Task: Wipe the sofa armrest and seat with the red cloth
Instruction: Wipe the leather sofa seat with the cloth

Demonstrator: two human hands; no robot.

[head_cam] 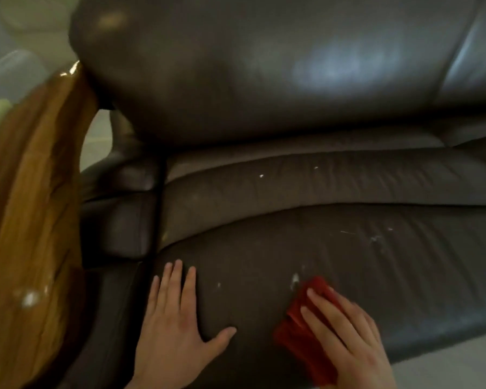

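A dark brown leather sofa fills the view. Its seat cushion (334, 262) carries small white specks and smears. My right hand (345, 335) presses flat on the red cloth (300, 332), which lies crumpled on the seat's front part, just below a white smear (294, 280). My left hand (171, 324) rests flat on the seat's left end with fingers spread, holding nothing. The glossy wooden armrest (31, 209) runs down the left side; white specks sit on its lower part.
The padded backrest (250, 80) rises behind the seat. A leather side pad (127, 223) sits between armrest and seat. Pale floor (446, 366) shows at the lower right, beyond the seat's front edge.
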